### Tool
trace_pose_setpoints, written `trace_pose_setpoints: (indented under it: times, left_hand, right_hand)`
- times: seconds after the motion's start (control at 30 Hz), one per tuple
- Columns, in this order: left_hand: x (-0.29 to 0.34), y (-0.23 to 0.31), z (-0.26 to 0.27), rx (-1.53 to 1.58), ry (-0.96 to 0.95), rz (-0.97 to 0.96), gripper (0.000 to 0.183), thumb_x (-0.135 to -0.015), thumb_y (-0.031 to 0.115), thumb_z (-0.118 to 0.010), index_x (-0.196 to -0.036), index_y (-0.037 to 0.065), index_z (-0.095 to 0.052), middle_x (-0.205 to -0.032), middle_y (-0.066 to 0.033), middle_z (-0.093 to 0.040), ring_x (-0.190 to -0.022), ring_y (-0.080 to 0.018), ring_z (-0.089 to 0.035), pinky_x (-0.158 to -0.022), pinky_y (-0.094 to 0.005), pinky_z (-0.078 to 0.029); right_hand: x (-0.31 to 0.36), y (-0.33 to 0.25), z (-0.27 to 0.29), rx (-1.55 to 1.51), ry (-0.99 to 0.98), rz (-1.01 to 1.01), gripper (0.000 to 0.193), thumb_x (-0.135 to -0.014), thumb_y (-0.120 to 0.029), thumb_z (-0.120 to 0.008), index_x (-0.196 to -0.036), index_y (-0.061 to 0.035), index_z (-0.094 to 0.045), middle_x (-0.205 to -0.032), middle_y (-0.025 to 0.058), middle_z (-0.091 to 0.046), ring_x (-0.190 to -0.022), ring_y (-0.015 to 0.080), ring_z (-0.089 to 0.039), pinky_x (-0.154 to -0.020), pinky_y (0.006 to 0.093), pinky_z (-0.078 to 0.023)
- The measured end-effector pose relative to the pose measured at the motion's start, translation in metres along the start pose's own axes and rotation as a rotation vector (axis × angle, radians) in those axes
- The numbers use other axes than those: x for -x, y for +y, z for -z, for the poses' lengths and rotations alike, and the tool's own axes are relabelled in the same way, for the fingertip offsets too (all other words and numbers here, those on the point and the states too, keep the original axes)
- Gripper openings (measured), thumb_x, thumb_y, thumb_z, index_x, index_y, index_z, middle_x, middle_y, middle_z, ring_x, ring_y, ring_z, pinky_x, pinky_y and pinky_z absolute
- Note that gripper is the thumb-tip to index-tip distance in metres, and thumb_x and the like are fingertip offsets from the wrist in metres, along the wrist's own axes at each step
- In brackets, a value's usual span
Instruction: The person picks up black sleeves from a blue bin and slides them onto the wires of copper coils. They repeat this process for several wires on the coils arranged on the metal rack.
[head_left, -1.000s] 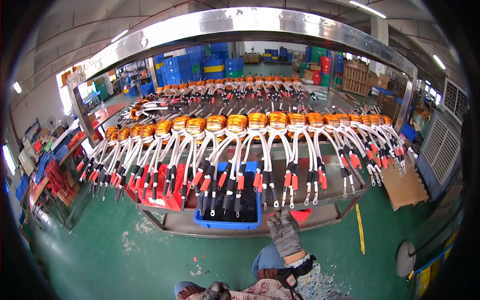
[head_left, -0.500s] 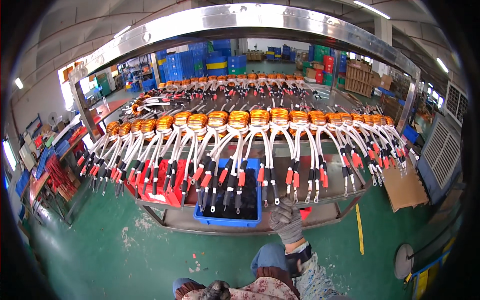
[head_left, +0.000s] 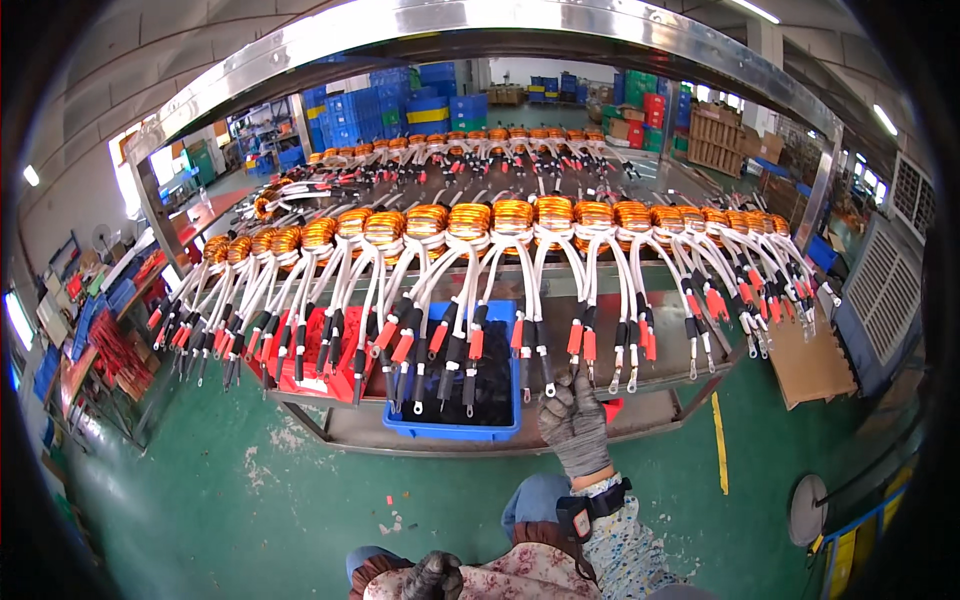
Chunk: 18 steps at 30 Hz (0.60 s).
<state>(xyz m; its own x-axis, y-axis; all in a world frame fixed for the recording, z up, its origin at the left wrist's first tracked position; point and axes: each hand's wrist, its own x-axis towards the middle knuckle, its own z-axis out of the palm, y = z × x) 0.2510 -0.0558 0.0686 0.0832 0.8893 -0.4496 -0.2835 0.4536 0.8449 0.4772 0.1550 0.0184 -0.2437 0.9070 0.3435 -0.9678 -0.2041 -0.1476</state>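
Green floor (head_left: 330, 480) is showing all around a big metal rack (head_left: 480, 18), and blue crates (head_left: 355, 120) are standing in a pile at the upper left of the frame. Two long rows of orange coils (head_left: 512, 215) are sitting on the rack, one near and one far. White wires (head_left: 531, 285) are hanging down from the near row, and their ends are wearing black and red sleeves.

Just right of the middle, the right hand (head_left: 574, 425) is touching a wire end with a red sleeve (head_left: 575, 338) — I cannot tell if the fingers are squeezing it. Down at the bottom middle, the left hand (head_left: 433, 577) is curling up near the lap, and I cannot tell if it is holding something. Both hands are wearing gray gloves and staying well apart.

Left of the right hand, a blue bin (head_left: 455, 433) is holding black stuff, and a red bin (head_left: 318, 386) is sitting beside it. On the right, brown cardboard (head_left: 800, 365) is lying near a gray machine (head_left: 880, 300).
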Motion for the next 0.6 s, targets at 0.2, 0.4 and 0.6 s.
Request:
trace_pose_setpoints:
  times: [0.2,0.4,0.6]
  left_hand:
    - [0.013,0.036,-0.031,-0.375,0.212,-0.203,0.044,-0.088,0.039,-0.051,-0.061,0.005,-0.058,-0.047,0.0011,-0.049,-0.04,-0.0075,-0.042,-0.039,-0.0215,-0.029]
    - [0.007,0.029,-0.013,-0.521,0.102,-0.202,0.05,-0.089,0.047,-0.045,-0.058,0.009,-0.053,-0.047,0.0021,-0.046,-0.042,-0.0087,-0.041,-0.043,-0.0239,-0.03]
    - [-0.024,-0.03,0.029,-0.331,-0.083,-0.106,0.049,-0.092,0.05,-0.035,-0.065,0.011,-0.047,-0.052,0.003,-0.042,-0.046,-0.0093,-0.037,-0.046,-0.0218,-0.028]
  right_hand:
    - [0.004,-0.009,0.021,-0.039,0.211,0.132,0.033,-0.094,-0.035,-0.037,-0.088,-0.0068,-0.052,-0.072,0.004,-0.049,-0.061,0.0151,-0.044,-0.057,0.0272,-0.039]
    - [-0.001,-0.001,-0.002,0.033,0.275,0.127,0.03,-0.093,-0.035,-0.041,-0.087,-0.0071,-0.052,-0.068,0.0024,-0.048,-0.059,0.014,-0.043,-0.055,0.0273,-0.039]
    - [0.056,0.056,-0.027,1.219,0.087,-0.12,0.029,-0.084,-0.035,-0.057,-0.095,-0.0086,-0.058,-0.084,0.0059,-0.059,-0.077,0.0205,-0.057,-0.067,0.0319,-0.046]
